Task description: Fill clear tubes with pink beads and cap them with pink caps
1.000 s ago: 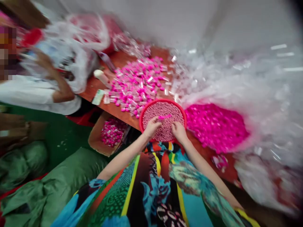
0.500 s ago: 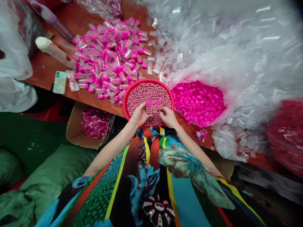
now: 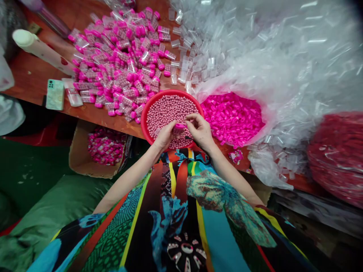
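**Pink-capped container is sitting in the left fingers above a bowl of beads**

The small container point(image 3: 178, 129) is hanging over the bead-filled bowl, near its middle. Its bright pink cap is facing up toward the camera, and the cap's longer side is running roughly left to right. The body is showing foreshortened below the cap, so the tilt of the container's own long axis cannot be told. The body is looking see-through and pinkish; how full it is cannot be made out.

The left hand point(image 3: 166, 136) is pinching the container from its left side, thumb and fingers closed on it. The right hand point(image 3: 200, 131) is hovering just beside it, over the bowl's right part, with thumb and forefinger curling toward each other; whether they are holding a bead is too small to tell.

Pink beads point(image 3: 163, 110) are filling the red bowl point(image 3: 144, 118), which is standing at the near edge of the wooden table point(image 3: 27, 77). Beyond it to the left, pink-capped containers point(image 3: 121, 70) are lying heaped. To the right, glossy pink pieces point(image 3: 232, 120) are filling an open plastic bag point(image 3: 268, 109), and clear pieces point(image 3: 211, 64) are spreading behind. A phone point(image 3: 55, 95) is lying far left.
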### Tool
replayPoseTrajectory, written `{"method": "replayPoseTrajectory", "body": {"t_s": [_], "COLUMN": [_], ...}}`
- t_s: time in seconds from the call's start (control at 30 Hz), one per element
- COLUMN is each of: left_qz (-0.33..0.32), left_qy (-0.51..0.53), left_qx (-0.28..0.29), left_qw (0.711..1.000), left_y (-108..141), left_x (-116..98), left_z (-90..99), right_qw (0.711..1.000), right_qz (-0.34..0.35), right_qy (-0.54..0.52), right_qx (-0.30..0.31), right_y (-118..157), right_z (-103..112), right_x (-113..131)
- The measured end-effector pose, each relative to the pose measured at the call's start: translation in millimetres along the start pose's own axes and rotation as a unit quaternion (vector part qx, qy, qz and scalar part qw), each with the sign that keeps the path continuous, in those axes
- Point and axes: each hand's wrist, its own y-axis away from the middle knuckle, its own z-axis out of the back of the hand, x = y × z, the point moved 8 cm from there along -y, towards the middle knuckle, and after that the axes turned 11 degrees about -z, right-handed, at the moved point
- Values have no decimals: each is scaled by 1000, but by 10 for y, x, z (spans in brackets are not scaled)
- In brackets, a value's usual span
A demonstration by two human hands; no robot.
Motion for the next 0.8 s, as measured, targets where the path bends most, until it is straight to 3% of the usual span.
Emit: {"method": "replayPoseTrajectory", "body": {"t_s": [0.1,0.2,0.27,0.37,0.53,0.7,0.8], "left_qz": [-7,5,4,-12,-17,5,4], "left_qy": [0,2,9,22,28,7,-13], "left_qx": [-5,-24,-40,-43,-17,1,-6], "left_qw": [1000,1000,999,999,999,1000,1000], "left_y": [-4,-31,-56,-66,-1,25,11], "left_x": [21,42,10,-93,-167,-51,-20], "left_z": [15,94,165,209,110,43,100], "right_qw": [999,999,999,997,994,994,985], "right_qz": [33,22,-4,-52,-87,-73,-57], "right_qy": [32,44,41,48,66,75,154], "right_qx": [16,-17,-34,-13,21,29,57], "right_y": [46,60,61,67,78,9,-57], "right_z": [-44,26,78,55,-99,-194,-239], "right_x": [58,2,-107,-335,-592,-555,-551]}}
